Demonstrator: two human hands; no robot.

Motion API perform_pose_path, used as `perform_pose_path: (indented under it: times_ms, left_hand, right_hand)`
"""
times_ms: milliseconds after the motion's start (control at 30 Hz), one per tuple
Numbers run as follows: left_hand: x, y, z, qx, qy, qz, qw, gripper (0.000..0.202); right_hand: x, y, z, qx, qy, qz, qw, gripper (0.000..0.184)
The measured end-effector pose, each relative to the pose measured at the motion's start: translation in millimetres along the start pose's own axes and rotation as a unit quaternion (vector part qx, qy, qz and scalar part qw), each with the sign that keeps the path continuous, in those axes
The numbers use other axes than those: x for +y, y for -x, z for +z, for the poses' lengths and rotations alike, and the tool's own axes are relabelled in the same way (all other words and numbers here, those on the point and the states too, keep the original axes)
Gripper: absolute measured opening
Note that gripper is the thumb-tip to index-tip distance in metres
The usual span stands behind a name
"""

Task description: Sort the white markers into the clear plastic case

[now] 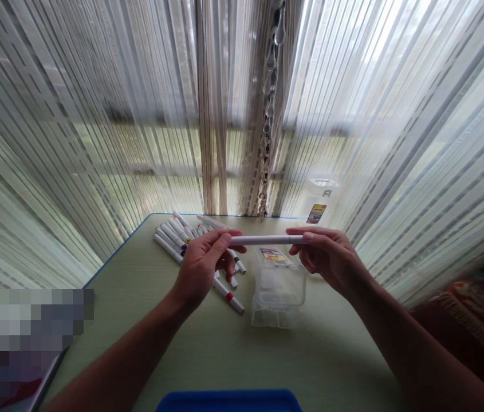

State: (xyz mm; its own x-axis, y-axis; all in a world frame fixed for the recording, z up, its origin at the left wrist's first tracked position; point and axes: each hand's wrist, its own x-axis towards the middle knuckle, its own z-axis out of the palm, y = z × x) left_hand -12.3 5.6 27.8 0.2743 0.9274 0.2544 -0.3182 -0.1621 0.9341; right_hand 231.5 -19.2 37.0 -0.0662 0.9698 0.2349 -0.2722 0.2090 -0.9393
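A white marker pen (263, 240) is held level above the table, one end in each hand. My left hand (205, 266) pinches its left end with fingers closed. The right end sits between thumb and fingertips of my right hand (330, 257). Directly under the pen stands a clear plastic box (276, 294) with a coloured label. Several white markers (181, 234) with coloured caps lie in a loose row behind and beneath my left hand, one red-capped marker (229, 296) lying nearest.
The pale green table (147, 297) has a blue edge and ends at sheer striped curtains (95, 143). A blue object (228, 400) shows at the near edge. A white container with a label (318, 212) stands at the back right. A patterned fabric (477, 309) lies right.
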Motion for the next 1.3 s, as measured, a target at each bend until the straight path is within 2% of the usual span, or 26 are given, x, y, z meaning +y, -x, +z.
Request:
perform_pose_path:
  times_ms: [567,1300]
  left_hand:
    - [-0.1,-0.1,-0.4,0.001,-0.002,-0.003,1.000,0.030]
    - [1.5,1.2,-1.6,-0.016,-0.121,-0.003,0.993,0.027]
  right_hand:
    - [-2.1,0.0,1.5,0.020,-0.009,0.010,1.000,0.025]
    - [2.8,-1.1,3.6,0.031,0.109,-0.017,0.993,0.026]
